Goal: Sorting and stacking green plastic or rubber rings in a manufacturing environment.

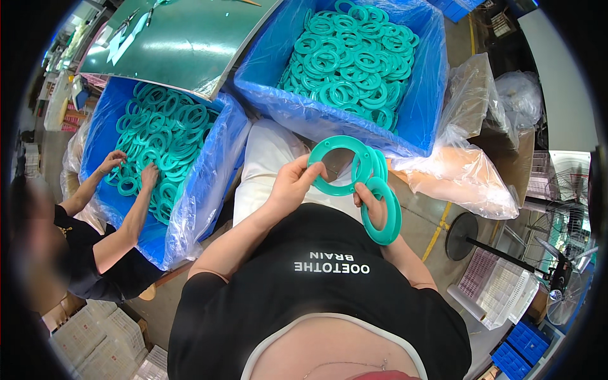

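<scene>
Closest of all is the person's black shirt (316,294), with white letters across it. Just past the knees stands a big blue bin (256,73), lined with clear plastic and heaped with green rings (345,63). To the left is another blue bin (218,136), also full of rings, and a green table (196,47) covers its far corner. Another person's two hands reach into that bin. To the right are a brown box (472,95) with clear plastic on it and, farther off, a fan (562,288).

Between the shirt and the big bin, the person's hands hold up a few green rings, close together. The left hand (292,187) pinches the edge of the large ring (339,141), thumb and finger nearly together. The right hand (375,210) is bent around the lower ring (394,218), its thumb near the large ring. One more ring shows behind the large one; it is too hidden to tell which fingers touch it.
</scene>
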